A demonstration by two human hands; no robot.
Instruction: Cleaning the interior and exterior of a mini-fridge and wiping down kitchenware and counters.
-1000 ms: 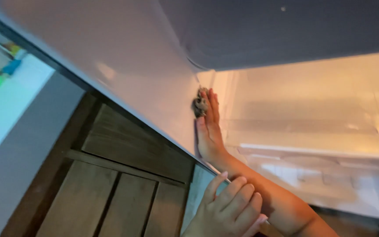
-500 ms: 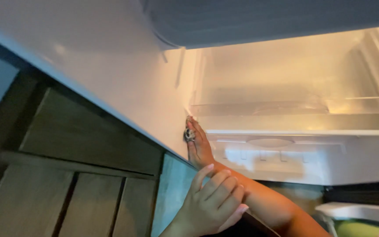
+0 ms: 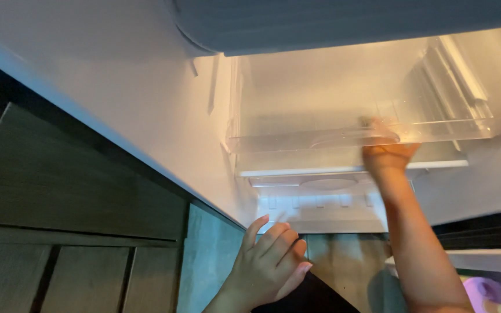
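- The right hand (image 3: 387, 155) reached up into the open fridge (image 3: 331, 87), its fingers (image 3: 378, 128) curled over the front lip of the clear plastic shelf (image 3: 314, 139); how tightly they gripped was hard to tell through the blur and the see-through plastic.
- The left hand (image 3: 271, 264) lay flat against the lower edge of the fridge's white side wall (image 3: 123, 110), fingers spread and holding nothing.
- The clear plastic shelf sat across the lit compartment, above a white ledge (image 3: 349, 169) and a drawer front (image 3: 320, 203).
- I judged the shelf light and rigid but brittle, smooth enough to slip, best gripped at the front lip near the middle and kept level.
- A dark wooden cabinet (image 3: 71, 191) stood beside the fridge.
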